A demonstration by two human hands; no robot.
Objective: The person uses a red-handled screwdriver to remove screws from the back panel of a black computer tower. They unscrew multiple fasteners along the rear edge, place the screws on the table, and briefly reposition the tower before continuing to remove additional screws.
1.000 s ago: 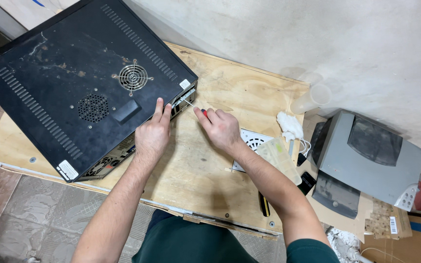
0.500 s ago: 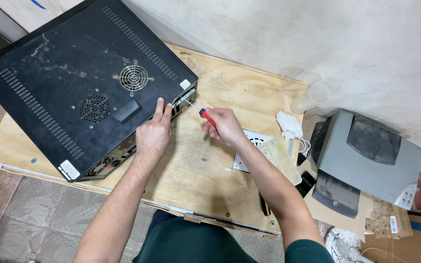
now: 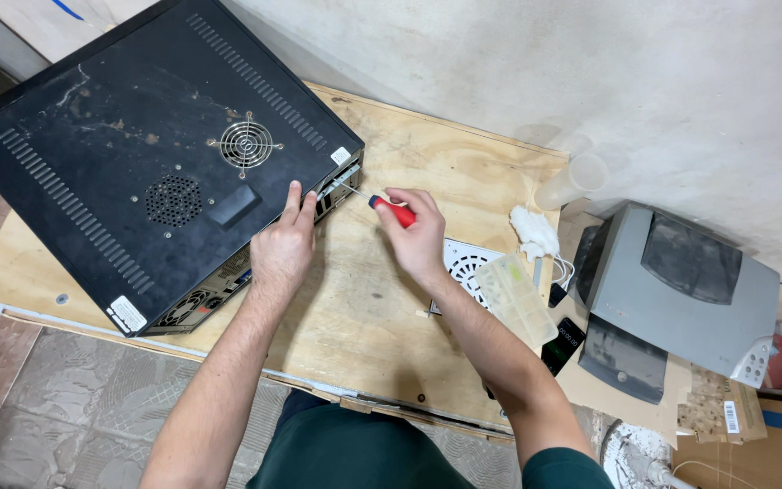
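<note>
A large black computer case (image 3: 151,154) lies flat on a plywood table (image 3: 382,308), with vent slots and a round fan grille on its upper panel. My left hand (image 3: 284,246) rests against the case's near right edge, fingers pointing up along the rear panel. My right hand (image 3: 416,235) grips a red-handled screwdriver (image 3: 389,209). Its thin metal shaft points left toward the case's rear corner, and the tip sits at or just short of the panel.
A clear plastic compartment box (image 3: 514,297) lies over a white fan grille (image 3: 463,263) right of my right hand. Further right are a grey printer (image 3: 681,290), a black phone (image 3: 565,344), a white cloth-like wad (image 3: 534,232) and a clear plastic cup (image 3: 574,179). A wall runs behind.
My right hand has lifted and turned the red screwdriver so its shaft points at the case's corner. My left hand stays on the case edge.
</note>
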